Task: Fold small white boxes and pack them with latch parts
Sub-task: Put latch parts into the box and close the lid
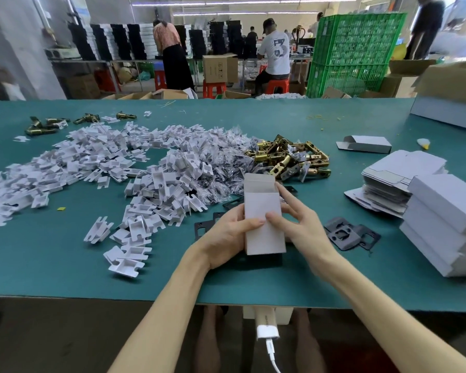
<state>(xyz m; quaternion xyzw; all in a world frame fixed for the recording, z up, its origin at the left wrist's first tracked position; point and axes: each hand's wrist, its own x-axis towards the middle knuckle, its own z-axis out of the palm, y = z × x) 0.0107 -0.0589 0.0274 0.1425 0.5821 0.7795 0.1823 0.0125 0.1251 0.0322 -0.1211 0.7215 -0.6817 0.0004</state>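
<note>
A small white box [262,208] stands upright above the green table [65,265], its top flap open. My left hand [223,238] grips its left side, thumb across the front. My right hand [299,219] holds the right side, with the thumb on the front and a finger at the open top edge. Behind the box lies a heap of brass latch parts [291,157]. A wide pile of white cardboard inserts [105,168] spreads to the left. Small clear bags [226,168] lie between the inserts and the latches.
Black plates [345,235] lie right of my hands. Stacked folded white boxes [447,224] and a stack of flat box blanks [398,181] sit at the right edge. One half-folded box [366,144] lies farther back. Several loose latches [46,125] rest at the far left. People work beyond the table.
</note>
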